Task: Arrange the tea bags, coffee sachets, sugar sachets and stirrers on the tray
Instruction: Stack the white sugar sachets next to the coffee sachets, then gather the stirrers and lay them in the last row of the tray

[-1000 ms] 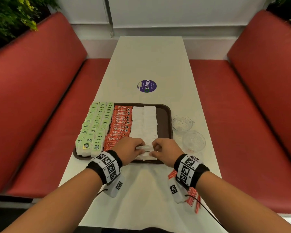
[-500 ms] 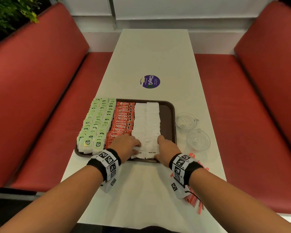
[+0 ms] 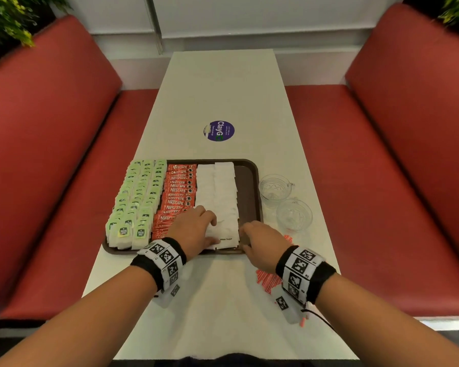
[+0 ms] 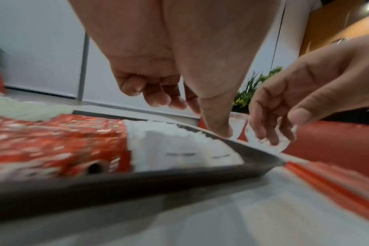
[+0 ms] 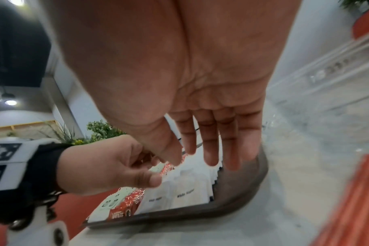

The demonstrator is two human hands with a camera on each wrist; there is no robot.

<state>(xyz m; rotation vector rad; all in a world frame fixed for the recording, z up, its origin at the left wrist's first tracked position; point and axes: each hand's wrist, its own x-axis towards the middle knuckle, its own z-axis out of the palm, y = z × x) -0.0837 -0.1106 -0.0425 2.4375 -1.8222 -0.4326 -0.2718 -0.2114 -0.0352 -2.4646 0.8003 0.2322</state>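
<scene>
2 hands (image 3: 196, 229) (image 3: 263, 242) hover over sugar sachets (image 3: 220, 197), fingers (image 5: 230, 141) loosely spread, holding nothing.

Even, soft overhead light is filling the booth, casting faint shadows on the tabletop (image 3: 223, 88). Both wrist views are smearing with motion blur (edges bowing from wide-angle distortion).

Head overhead, wrists low beside tray (image 3: 252, 178)
</scene>
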